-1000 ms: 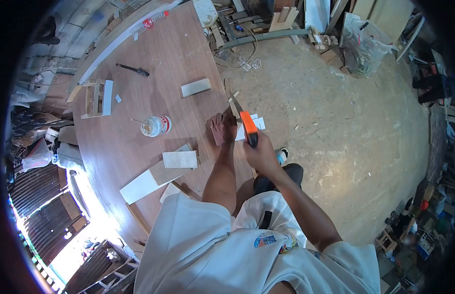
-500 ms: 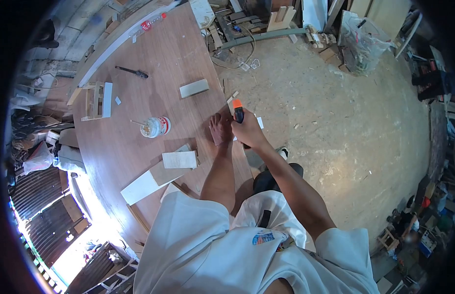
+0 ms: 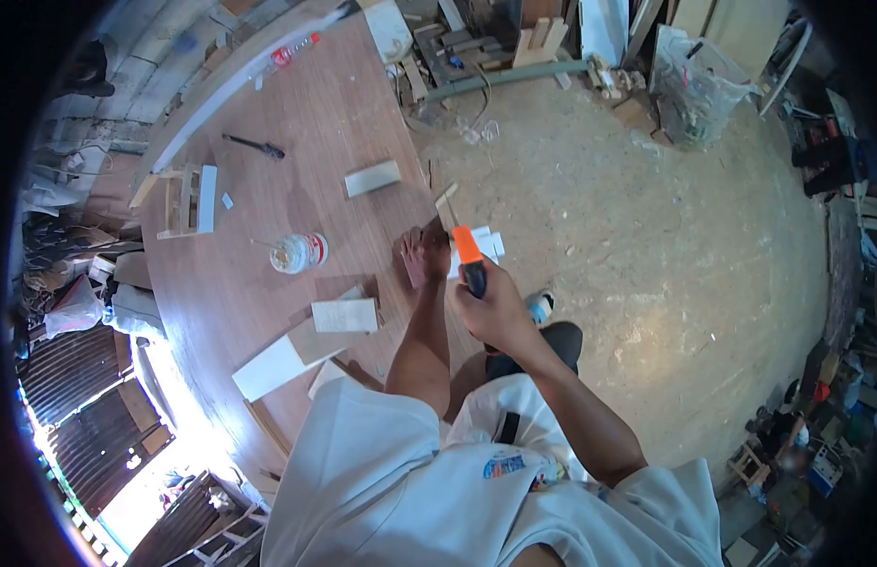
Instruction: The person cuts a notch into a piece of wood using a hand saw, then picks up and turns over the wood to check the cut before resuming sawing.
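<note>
My right hand [image 3: 498, 304] is closed around the orange-and-black handle of what looks like a handsaw [image 3: 468, 248]. Its thin blade shows almost edge-on, pointing away from me beside the table edge. My left hand [image 3: 425, 255] lies flat on the wooden table [image 3: 334, 113] by that edge, fingers stretched out. White pieces [image 3: 490, 246] show just past the edge, to the right of the left hand; whether that hand presses on them cannot be made out. A small white block [image 3: 372, 178] lies farther up the table.
On the table are an open jar [image 3: 301, 252] with a stick in it, a dark slender tool [image 3: 254, 146], a small wooden frame [image 3: 188, 200], stacked white boards [image 3: 344, 315] and a bottle [image 3: 295, 49]. A plastic bag [image 3: 700, 94] stands on the floor at right.
My right hand has drawn the orange-handled tool back toward my body, showing more of the white pieces. My left hand stays at nearly the same spot on the table.
</note>
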The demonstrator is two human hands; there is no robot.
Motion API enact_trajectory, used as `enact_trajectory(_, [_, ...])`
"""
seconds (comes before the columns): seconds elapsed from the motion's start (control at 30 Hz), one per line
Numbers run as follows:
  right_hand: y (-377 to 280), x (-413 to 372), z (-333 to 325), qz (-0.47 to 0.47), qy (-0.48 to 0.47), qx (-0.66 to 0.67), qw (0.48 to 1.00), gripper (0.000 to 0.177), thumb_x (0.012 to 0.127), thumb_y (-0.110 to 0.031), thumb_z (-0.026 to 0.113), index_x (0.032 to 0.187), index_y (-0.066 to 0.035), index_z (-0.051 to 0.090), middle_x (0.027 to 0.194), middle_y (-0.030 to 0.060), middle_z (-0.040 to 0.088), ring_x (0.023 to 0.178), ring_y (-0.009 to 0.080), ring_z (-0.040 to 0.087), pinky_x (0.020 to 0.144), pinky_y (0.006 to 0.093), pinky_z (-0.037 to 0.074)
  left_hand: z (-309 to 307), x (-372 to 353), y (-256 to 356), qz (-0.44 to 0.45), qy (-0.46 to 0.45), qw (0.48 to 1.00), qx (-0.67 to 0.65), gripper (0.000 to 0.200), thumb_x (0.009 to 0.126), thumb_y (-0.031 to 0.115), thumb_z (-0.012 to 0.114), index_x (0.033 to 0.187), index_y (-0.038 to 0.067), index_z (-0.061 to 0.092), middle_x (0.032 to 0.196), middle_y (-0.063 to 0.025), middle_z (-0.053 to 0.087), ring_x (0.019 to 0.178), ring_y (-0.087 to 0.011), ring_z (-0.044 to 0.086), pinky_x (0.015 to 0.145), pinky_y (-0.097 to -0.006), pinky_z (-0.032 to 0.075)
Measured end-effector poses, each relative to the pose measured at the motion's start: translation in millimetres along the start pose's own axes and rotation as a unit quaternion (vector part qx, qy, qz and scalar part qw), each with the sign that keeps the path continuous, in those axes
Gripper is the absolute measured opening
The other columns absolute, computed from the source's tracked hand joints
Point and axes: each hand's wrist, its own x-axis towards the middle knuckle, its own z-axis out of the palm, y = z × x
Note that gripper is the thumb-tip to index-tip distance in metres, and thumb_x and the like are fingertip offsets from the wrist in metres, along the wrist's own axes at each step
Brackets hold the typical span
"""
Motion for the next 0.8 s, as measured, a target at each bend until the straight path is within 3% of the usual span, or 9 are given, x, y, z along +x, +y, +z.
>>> enact_trajectory(0.07, [-9, -12, -15, 0.025, -0.026, 0.025, 0.999, 0.004, 0.078, -0.003, 0.050, 0.082, -0.002, 0.048, 0.065, 0.0015, 0.047, 0.062, 0.0095, 0.045, 0.056, 0.0285, 0.040, -1, 2, 6, -0.005, 0.007, 1.000, 0.003, 0.013, 0.077, 0.019, 0.061, 0.088, 0.011, 0.062, 0.087, -0.0101, 0.055, 0.094, -0.0310, 0.052, 0.087, -0.0421, 0.041])
enact_trajectory(0.2, [13, 40, 5, 0.030, -0.013, 0.019, 0.999, 0.007, 0.077, -0.002, 0.052, 0.082, -0.002, 0.048, 0.065, 0.0027, 0.046, 0.062, 0.0114, 0.045, 0.057, 0.0277, 0.038, -2, 2, 1, -0.001, -0.005, 1.000, -0.020, 0.014, 0.077, 0.018, 0.063, 0.088, 0.010, 0.061, 0.090, -0.0102, 0.054, 0.094, -0.0314, 0.052, 0.087, -0.0419, 0.041])
enact_trajectory(0.23, [1, 40, 5, 0.085, -0.042, 0.032, 0.995, 0.007, 0.077, -0.002, 0.053, 0.082, -0.002, 0.048, 0.065, 0.0037, 0.046, 0.062, 0.0117, 0.045, 0.057, 0.0282, 0.038, -3, -3, -2, -0.011, -0.029, 0.999, -0.035, 0.015, 0.076, 0.018, 0.064, 0.089, 0.010, 0.061, 0.091, -0.0103, 0.054, 0.095, -0.0314, 0.052, 0.087, -0.0419, 0.041])
enact_trajectory(0.27, [-12, 43, 4, 0.135, -0.069, 0.045, 0.987, 0.007, 0.077, -0.002, 0.053, 0.082, -0.002, 0.048, 0.065, 0.0047, 0.046, 0.062, 0.0120, 0.045, 0.057, 0.0286, 0.039, 2, -3, -6, 0.025, 0.009, 1.000, -0.014, 0.018, 0.076, 0.018, 0.064, 0.091, 0.009, 0.060, 0.092, -0.0106, 0.054, 0.096, -0.0314, 0.051, 0.087, -0.0425, 0.041])
enact_trajectory(0.3, [-22, 31, 0, 0.132, -0.068, 0.044, 0.988, 0.007, 0.077, -0.002, 0.053, 0.082, -0.002, 0.048, 0.065, 0.0047, 0.046, 0.062, 0.0120, 0.045, 0.057, 0.0286, 0.039, 10, 2, -11, 0.026, 0.013, 0.999, -0.016, 0.018, 0.076, 0.018, 0.064, 0.091, 0.009, 0.060, 0.092, -0.0106, 0.054, 0.096, -0.0314, 0.051, 0.087, -0.0425, 0.041])
enact_trajectory(0.37, [-29, -18, -10, -0.022, -0.006, 0.004, 1.000, 0.005, 0.078, -0.004, 0.052, 0.082, -0.001, 0.049, 0.065, 0.0049, 0.047, 0.062, 0.0117, 0.045, 0.057, 0.0300, 0.039, 8, -8, -8, 0.014, -0.005, 1.000, -0.020, 0.018, 0.076, 0.018, 0.063, 0.092, 0.009, 0.060, 0.092, -0.0105, 0.054, 0.097, -0.0315, 0.051, 0.087, -0.0428, 0.041])
enact_trajectory(0.5, [9, 7, 1, -0.019, 0.026, 0.019, 0.999, 0.005, 0.079, -0.005, 0.052, 0.081, -0.001, 0.049, 0.065, 0.0038, 0.047, 0.063, 0.0114, 0.045, 0.057, 0.0302, 0.039, -7, -2, 1, 0.003, -0.021, 0.999, -0.026, 0.018, 0.077, 0.017, 0.062, 0.093, 0.009, 0.060, 0.092, -0.0104, 0.053, 0.097, -0.0316, 0.051, 0.088, -0.0433, 0.040])
enact_trajectory(0.57, [33, 55, 19, 0.050, -0.009, 0.018, 0.999, 0.006, 0.079, -0.003, 0.054, 0.079, -0.002, 0.048, 0.066, 0.0020, 0.047, 0.064, 0.0096, 0.044, 0.057, 0.0279, 0.038, -11, 0, 5, -0.004, -0.024, 0.999, -0.029, 0.019, 0.077, 0.017, 0.062, 0.094, 0.010, 0.060, 0.092, -0.0103, 0.053, 0.097, -0.0316, 0.051, 0.088, -0.0435, 0.040])
enact_trajectory(0.8, [-7, -18, -13, 0.026, 0.005, -0.004, 1.000, 0.008, 0.083, -0.009, 0.053, 0.080, -0.002, 0.049, 0.064, 0.0021, 0.045, 0.062, 0.0072, 0.043, 0.056, 0.0283, 0.038, 1, 6, 8, 0.006, 0.038, 0.999, 0.011, 0.011, 0.075, 0.019, 0.061, 0.081, 0.010, 0.061, 0.087, -0.0087, 0.054, 0.093, -0.0293, 0.051, 0.086, -0.0404, 0.041])
